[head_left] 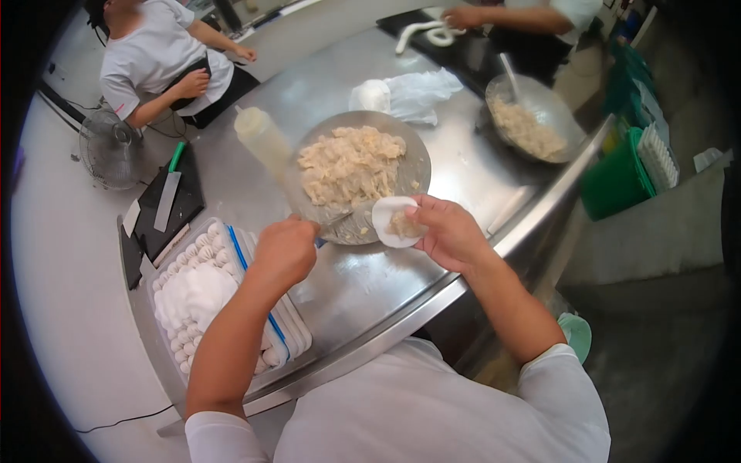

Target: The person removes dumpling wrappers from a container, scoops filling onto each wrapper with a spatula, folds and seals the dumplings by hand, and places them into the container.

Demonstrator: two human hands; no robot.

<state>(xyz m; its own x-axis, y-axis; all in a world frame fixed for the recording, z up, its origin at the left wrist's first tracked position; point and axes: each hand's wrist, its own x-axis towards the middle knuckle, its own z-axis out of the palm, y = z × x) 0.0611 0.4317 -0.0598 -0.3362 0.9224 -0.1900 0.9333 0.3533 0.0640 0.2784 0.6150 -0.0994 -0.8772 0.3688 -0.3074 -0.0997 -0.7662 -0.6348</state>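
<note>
My right hand (448,231) pinches a round white dumpling wrapper (384,221) by its edge, with a lump of pale filling (404,224) in its middle. My left hand (285,251) is closed round a thin tool whose end reaches over the near rim of a round metal plate (421,166); its exact kind is hard to make out. On that plate a large heap of pale, chunky filling (351,162) is piled. Below my left forearm, a clear plastic box (287,328) holds rows of pleated dumplings (204,251), partly covered by a white cloth-like heap (197,293).
A squeeze bottle (261,135) stands left of the plate. A green-handled knife (167,201) lies on a black board (189,189). Behind are a white bag (421,92) and a bowl of filling (567,116). One person stands back left; another's hand (461,17) handles a dough rope (421,29).
</note>
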